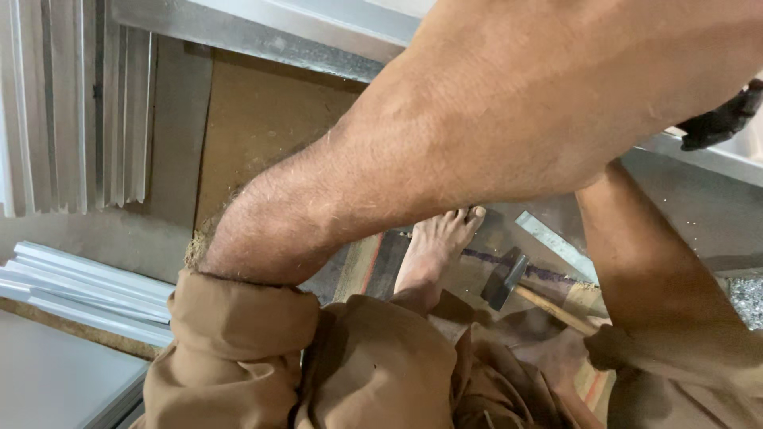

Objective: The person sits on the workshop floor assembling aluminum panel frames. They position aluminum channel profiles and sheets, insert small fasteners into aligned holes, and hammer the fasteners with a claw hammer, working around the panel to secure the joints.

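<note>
My left forearm (493,119) crosses the whole view from a rolled brown sleeve (238,334) at the lower left to the top right, where the hand runs out of frame. A dark, glove-like shape (719,119) shows just under its far end, resting on a grey metal ledge (715,159); whether it is a hand I cannot tell. My right forearm (644,262) rises from the lower right and its hand is hidden behind the left arm. On the floor between them lies a hammer (505,280) with a wooden handle, beside my bare foot (437,246).
A flat metal strip (556,242) lies just beyond the hammer. Several pale aluminium profiles (87,290) are stacked at the left, with ribbed sections (71,103) standing above them. A brown board (262,119) and a metal frame edge (262,36) lie ahead. Metal shavings (747,300) sit at the right.
</note>
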